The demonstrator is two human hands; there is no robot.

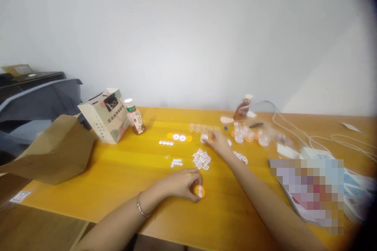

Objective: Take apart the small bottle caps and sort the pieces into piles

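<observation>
My left hand (188, 186) is closed at the edge of an orange disc (204, 193) with small white round parts on it, held low over the table. Farther forward, my right hand (218, 143) points down with its fingers drawn together beside a white round piece (204, 138); what lies under the fingertips is blurred and partly hidden. Between the hands lies a heap of white openwork discs (202, 159). Small white round parts (176, 162) sit left of it. Behind these runs a row of yellow and white discs (179, 137), with smaller white rings (166, 143) beside it.
Clear cups (196, 128) stand in a row behind. A bottle (134, 117) and paper bag (107, 119) are left, near brown paper (55, 149). Another bottle (242, 108), clear-and-orange pieces (246, 135), more white discs (240, 157), cables (291, 121) and a blurred-out flat item (309, 196) occupy the right.
</observation>
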